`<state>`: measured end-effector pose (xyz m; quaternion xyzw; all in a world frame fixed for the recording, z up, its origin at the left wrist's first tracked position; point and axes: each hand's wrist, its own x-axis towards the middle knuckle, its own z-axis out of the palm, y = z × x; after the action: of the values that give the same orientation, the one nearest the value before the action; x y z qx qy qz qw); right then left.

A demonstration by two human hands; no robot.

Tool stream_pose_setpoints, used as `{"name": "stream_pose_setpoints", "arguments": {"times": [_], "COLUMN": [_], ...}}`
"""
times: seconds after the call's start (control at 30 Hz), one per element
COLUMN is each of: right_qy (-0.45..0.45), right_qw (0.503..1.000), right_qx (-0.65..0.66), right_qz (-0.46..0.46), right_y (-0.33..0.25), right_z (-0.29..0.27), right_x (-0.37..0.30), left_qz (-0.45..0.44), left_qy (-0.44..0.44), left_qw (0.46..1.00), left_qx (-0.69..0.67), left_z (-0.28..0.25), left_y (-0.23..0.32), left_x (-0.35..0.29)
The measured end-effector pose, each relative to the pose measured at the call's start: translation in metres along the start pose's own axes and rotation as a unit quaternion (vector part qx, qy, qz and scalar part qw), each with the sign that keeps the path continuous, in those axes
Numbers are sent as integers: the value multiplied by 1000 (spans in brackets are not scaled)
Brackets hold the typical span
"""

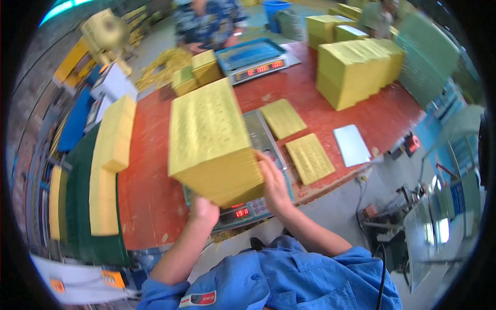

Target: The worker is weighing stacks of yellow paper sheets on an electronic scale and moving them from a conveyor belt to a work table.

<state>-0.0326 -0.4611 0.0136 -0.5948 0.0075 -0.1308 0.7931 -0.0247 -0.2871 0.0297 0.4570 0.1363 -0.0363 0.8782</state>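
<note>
A tall stack of yellow embossed paper sheets [212, 139] is between my two hands, over a weighing scale [263, 139] at the table's near edge. My left hand [204, 209] grips its lower near-left edge; the fingers are partly hidden beneath. My right hand [273, 183] presses against its right side with the fingers along the sheet edges. The stack hides most of the scale's pan, so I cannot tell whether it still touches it. Lit red digits show on the scale's front. Right of the scale lie two thin yellow sheet piles [283, 119] [310, 158].
A white sheet [352, 145] lies at the red table's [150, 196] right edge. Large yellow stacks [351, 72] stand far right. Across the table is a second scale [253, 59], with a person [209, 26] behind it. A long yellow paper row [106, 175] lines the green surface at left.
</note>
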Motion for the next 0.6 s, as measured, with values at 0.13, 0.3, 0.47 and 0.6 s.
{"name": "stream_pose_setpoints", "arguments": {"times": [0.13, 0.3, 0.47, 0.6], "right_qy": [-1, 85, 13, -64], "right_qw": [1000, 986, 981, 913], "right_qx": [-15, -139, -2, 290], "right_qz": [-14, 20, 195, 280], "right_y": [-4, 19, 23, 23], "right_z": [-8, -39, -36, -32], "right_x": [-10, -35, -46, -40], "left_qz": [31, 11, -53, -92], "left_qy": [-84, -204, -193, -204], "left_qw": [996, 963, 938, 935], "left_qx": [-2, 178, 283, 274], "left_z": [8, 52, 64, 60], "left_y": [62, 143, 147, 145], "left_x": [-4, 9, 18, 18]}}
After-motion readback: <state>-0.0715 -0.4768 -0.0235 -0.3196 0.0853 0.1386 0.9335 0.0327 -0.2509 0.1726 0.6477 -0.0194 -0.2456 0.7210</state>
